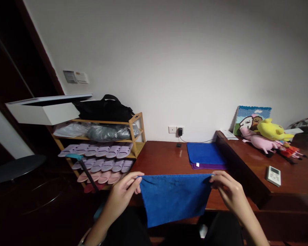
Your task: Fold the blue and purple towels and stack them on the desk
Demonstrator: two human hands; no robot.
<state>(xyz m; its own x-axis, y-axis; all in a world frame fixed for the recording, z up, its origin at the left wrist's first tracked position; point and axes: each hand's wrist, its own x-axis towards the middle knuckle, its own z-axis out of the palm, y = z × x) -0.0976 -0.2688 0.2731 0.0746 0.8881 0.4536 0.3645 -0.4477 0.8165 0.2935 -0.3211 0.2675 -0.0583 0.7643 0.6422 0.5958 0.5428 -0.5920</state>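
I hold a blue cloth (173, 198) stretched out in front of me over the near edge of a low wooden table (161, 159). My left hand (123, 193) pinches its upper left corner. My right hand (227, 189) pinches its upper right corner. The cloth hangs down between them, its top edge taut and level. Further back on the table lies a folded stack of cloths (206, 155), blue on top and purple beneath.
A wooden rack (137, 136) with rows of slippers, bagged items and a black bag (105, 107) stands at left. A higher desk (292, 164) at right carries plush toys (268, 136), a white remote (273, 175) and a picture. A charger is plugged into the wall socket (179, 131).
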